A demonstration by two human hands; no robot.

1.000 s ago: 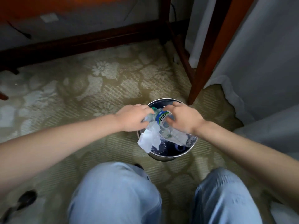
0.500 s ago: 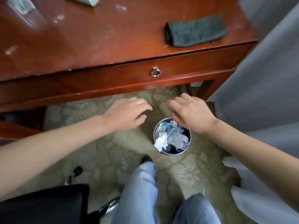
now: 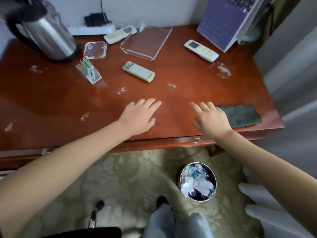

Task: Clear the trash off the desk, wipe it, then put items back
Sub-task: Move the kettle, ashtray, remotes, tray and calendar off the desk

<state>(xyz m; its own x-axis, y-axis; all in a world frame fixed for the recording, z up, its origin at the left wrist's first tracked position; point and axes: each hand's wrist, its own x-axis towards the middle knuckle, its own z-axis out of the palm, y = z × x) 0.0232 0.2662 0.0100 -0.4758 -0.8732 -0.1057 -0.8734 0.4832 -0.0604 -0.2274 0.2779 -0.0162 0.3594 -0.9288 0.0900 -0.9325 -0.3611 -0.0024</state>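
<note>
Both hands are over the desk, holding nothing. My left hand is palm down near the desk's front middle, fingers straight and close together. My right hand has fingers spread wide, just beside the grey cloth at the desk's front right; can't tell if they touch. The trash bin sits on the carpet below the desk's front edge, crushed bottle inside. Small clear scraps are scattered on the desk top. The remote is mid-desk, the kettle at the desk's back left.
</note>
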